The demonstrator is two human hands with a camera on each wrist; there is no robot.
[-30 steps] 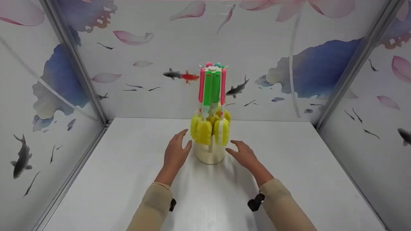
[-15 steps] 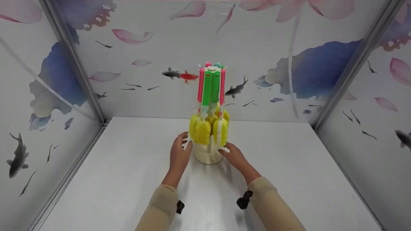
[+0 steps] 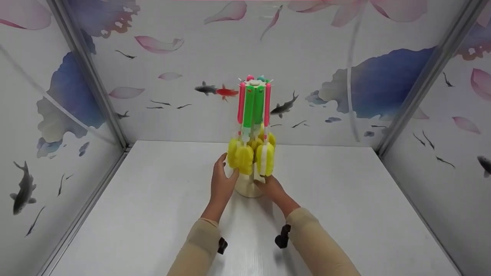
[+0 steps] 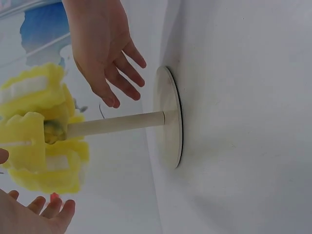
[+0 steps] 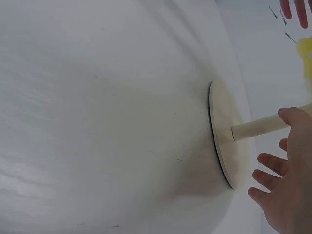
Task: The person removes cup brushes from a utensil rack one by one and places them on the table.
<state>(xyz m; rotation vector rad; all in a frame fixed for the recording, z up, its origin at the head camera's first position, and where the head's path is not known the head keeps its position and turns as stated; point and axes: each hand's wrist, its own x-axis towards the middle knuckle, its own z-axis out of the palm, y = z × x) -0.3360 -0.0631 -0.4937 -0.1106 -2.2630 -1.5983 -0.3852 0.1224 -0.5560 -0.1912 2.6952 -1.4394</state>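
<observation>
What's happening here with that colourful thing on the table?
A person has both hands open around a wooden stand hung with yellow sponge brushes on a white table. The left hand is beside the sponges, the right hand by the round base and post. Neither grips anything.

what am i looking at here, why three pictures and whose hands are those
These are one person's two bare hands, filmed by three cameras at the same moment. The wide picture comes from a camera on the head; the other two come from cameras on each wrist, so they look sideways and close.

On the white table stands a wooden stand: a round base, a thin pole, and yellow sponge brushes with pink and green handles hanging around it.

The left hand and right hand sit either side of the stand, fingers relaxed. Nothing is gripped.
</observation>
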